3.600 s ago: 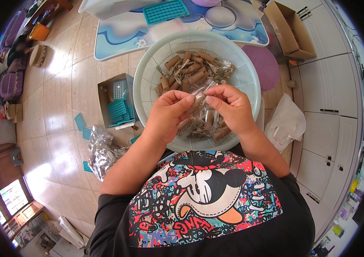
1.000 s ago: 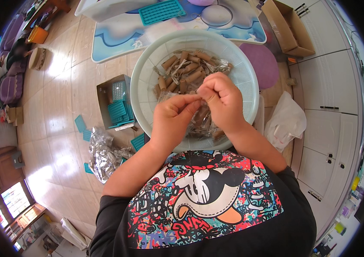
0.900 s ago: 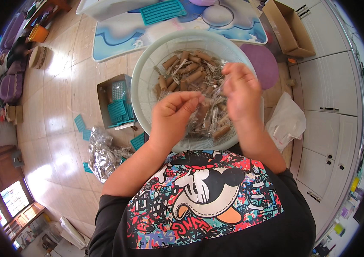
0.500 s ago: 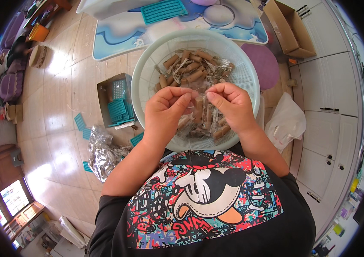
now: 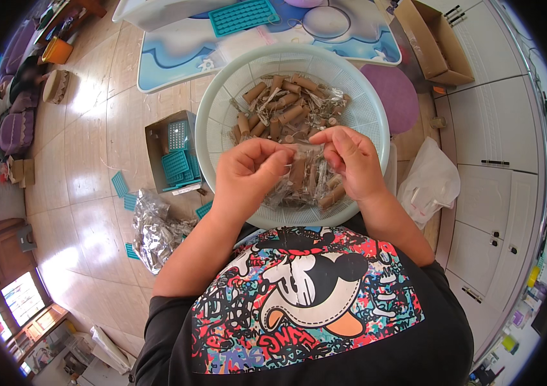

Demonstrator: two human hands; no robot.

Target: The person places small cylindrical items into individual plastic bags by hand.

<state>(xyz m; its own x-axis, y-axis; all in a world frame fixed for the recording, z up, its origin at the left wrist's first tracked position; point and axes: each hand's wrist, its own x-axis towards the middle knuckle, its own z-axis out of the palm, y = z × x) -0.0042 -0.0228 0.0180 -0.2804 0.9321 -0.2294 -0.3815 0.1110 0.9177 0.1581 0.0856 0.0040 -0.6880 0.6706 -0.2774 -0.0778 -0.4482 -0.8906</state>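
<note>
A clear plastic bag (image 5: 307, 152) with brown rolls in it is stretched between my two hands, over the near part of a big pale green mesh basket (image 5: 208, 161). My left hand (image 5: 253, 172) pinches the bag's upper left edge between thumb and fingertips. At the upper right edge, my right hand (image 5: 358, 166) has its fingers bent and its index fingertip on the film, the thumb raised above. Loose brown rolls (image 5: 291, 114), cork-like in look, lie heaped in the basket among crinkled clear wrappers (image 5: 332, 100). The lower part of the bag blends into the wrapped rolls beneath.
Left of the basket stands a cardboard box (image 5: 156, 153) with teal trays (image 5: 180, 166). A silvery plastic bag (image 5: 152, 235) lies on the tiled floor. A blue patterned table (image 5: 177, 61) is beyond; a white bag (image 5: 429, 183) and cabinets (image 5: 492, 135) are right.
My right hand has opened its pinch somewhat: the thumb has lifted up and away from the index fingertip. My left hand has stayed nearly in place, its fingers closing further on the bag.
</note>
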